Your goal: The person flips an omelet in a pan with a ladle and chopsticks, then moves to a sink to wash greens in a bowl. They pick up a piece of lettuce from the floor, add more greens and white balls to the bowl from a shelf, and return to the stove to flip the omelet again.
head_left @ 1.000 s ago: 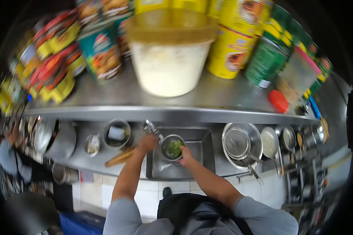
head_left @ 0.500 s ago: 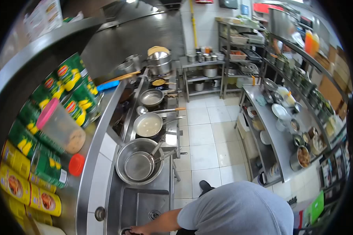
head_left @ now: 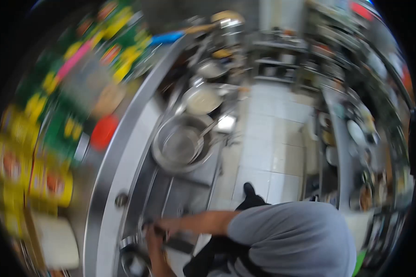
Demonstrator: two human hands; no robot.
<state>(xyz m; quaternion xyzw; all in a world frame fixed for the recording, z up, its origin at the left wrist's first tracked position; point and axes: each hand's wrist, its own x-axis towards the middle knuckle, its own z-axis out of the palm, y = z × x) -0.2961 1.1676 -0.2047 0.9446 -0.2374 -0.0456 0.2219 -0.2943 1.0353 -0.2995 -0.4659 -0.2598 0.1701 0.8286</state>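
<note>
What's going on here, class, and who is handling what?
A person works at the sink, left hand and right hand close together. Blur hides exactly what they hold. Beyond the sink, a large metal bowl has a long-handled utensil resting in it.

The sink [head_left: 189, 190] is grey, the lid [head_left: 105, 133] red.

Steel shelf [head_left: 107, 175] at nine o'clock: yellow cans [head_left: 51, 180], green cans [head_left: 55, 138] and a red lid [head_left: 105, 132] are borne, with a white tub [head_left: 56, 240] at eight. Bench [head_left: 341, 134] at three: a white plate [head_left: 356, 133] is carried. On tiled floor [head_left: 284, 184] at four, a dark shoe [head_left: 249, 188] is planted.
</note>
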